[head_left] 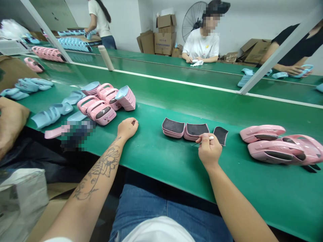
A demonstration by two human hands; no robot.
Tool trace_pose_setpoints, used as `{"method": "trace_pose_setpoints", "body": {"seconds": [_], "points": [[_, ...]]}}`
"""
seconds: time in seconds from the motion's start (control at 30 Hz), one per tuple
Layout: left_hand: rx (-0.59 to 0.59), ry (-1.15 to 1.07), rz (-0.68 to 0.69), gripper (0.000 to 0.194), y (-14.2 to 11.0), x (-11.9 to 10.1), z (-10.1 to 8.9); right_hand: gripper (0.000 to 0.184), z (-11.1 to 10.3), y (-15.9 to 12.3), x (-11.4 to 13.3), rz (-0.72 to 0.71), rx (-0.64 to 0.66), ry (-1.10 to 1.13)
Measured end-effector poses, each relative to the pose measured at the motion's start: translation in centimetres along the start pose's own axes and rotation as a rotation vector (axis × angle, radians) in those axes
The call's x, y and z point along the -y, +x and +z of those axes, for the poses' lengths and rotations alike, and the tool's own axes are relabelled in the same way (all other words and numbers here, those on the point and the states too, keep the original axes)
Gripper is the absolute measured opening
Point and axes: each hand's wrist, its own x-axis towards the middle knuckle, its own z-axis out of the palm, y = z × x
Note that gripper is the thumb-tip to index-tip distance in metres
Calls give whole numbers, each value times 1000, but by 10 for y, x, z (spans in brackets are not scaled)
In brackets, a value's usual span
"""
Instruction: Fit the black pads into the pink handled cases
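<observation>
on the green bench, a slim white-handled pick sits pinched in the right hand, just beside a thin black pad, probably light and soft, best lifted by its edge; the left hand rests closed, mid-frame.

Past what looks like a pale flask, cardboard boxes and a caged fan stand behind a co-worker.

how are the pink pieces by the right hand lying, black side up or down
Black side up: black pads cover the top of both pink pieces on the green belt, left of the right hand.
</observation>
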Motion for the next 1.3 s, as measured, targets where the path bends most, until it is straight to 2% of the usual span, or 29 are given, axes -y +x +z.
{"method": "trace_pose_setpoints", "body": {"seconds": [1.3], "points": [[-10, -11, 1, 27, 0, 1, 1, 38, 0, 1, 0, 29, -7, -2]]}}
